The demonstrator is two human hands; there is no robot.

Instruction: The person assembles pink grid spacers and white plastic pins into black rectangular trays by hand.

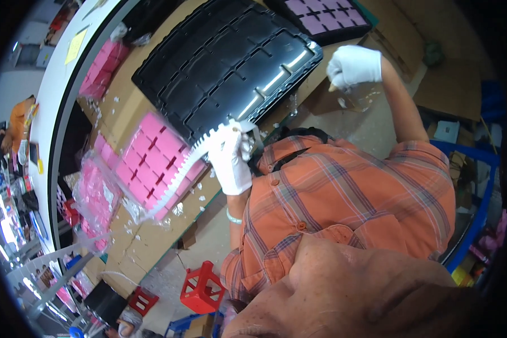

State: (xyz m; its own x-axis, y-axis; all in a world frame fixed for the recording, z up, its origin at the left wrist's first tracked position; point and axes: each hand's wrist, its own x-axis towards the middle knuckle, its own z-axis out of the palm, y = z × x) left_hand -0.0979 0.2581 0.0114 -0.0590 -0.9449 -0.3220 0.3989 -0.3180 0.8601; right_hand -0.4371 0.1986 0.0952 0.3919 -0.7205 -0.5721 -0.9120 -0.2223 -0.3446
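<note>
Pink foam (155, 159) — partly behind white strip (181, 173)

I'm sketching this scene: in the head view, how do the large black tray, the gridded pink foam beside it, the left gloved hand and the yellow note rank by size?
1. Large black tray
2. Gridded pink foam
3. Left gloved hand
4. Yellow note, clearly smallest

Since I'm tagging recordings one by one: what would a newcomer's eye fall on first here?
Probably the big glossy black tray at the top centre, with its bright reflections. Next, perhaps, the white notched strip held in the gloved left hand, trailing down-left across the grid of pink blocks.
</note>
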